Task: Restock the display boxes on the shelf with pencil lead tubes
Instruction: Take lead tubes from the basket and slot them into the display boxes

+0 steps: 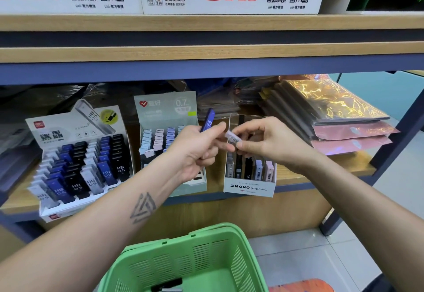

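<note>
The left hand (195, 151) is gripping a slim dark-blue plastic lead tube marked HB 0.5 (208, 120), its upper end poking up past the fingers, while its fingertips are also meeting a small pale lilac tube (232, 137). The right hand (266, 141) is pinching that lilac tube between thumb and forefinger, just above the clear-walled white display box labelled MONO graph MG (249, 186), where black, lilac and pink tubes are standing upright in a row.

These tubes are probably very light and stiff, with smooth, somewhat slippery sides; a pinch across the flat faces near the middle should be steadying them best, and the leads inside could be breaking if one is dropped.

To the left, a grey-green 0.7 display box (165, 110) and a white tiered box of blue, black and grey tubes (80, 168) are sitting on the wooden shelf (298, 177). Below, a green slotted plastic basket (195, 262) is waiting.
</note>
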`<state>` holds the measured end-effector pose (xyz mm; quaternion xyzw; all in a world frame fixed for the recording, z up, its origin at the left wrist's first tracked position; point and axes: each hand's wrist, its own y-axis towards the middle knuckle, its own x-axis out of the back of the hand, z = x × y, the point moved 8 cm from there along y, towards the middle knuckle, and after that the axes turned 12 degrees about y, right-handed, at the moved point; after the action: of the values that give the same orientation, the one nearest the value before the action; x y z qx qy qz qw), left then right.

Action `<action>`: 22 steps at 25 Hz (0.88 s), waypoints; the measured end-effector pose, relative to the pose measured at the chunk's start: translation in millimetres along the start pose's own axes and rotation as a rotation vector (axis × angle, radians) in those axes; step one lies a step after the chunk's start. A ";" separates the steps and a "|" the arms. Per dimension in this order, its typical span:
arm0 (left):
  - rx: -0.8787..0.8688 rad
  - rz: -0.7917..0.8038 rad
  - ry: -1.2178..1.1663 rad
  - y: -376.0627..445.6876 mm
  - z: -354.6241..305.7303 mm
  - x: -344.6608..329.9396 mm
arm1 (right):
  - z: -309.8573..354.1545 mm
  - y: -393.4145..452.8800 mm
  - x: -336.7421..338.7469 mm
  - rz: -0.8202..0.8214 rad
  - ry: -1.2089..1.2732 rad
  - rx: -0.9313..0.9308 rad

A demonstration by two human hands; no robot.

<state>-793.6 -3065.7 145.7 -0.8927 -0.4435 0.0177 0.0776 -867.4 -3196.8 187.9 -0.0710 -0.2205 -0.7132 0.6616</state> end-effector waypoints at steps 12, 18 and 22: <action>-0.049 -0.084 0.090 -3.8 -1.9 12.2 | -2.6 1.3 22.9 -0.161 0.275 -0.009; 0.013 0.054 -0.028 -3.8 -2.4 -3.7 | 15.5 8.6 25.5 -0.193 0.270 0.119; 0.035 -0.058 0.129 2.0 1.2 9.3 | 19.6 13.7 34.2 -0.285 0.018 0.126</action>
<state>-786.5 -3059.3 144.5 -0.8773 -0.4629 -0.0345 0.1220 -861.8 -3220.4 221.9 0.0088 -0.2667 -0.7851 0.5589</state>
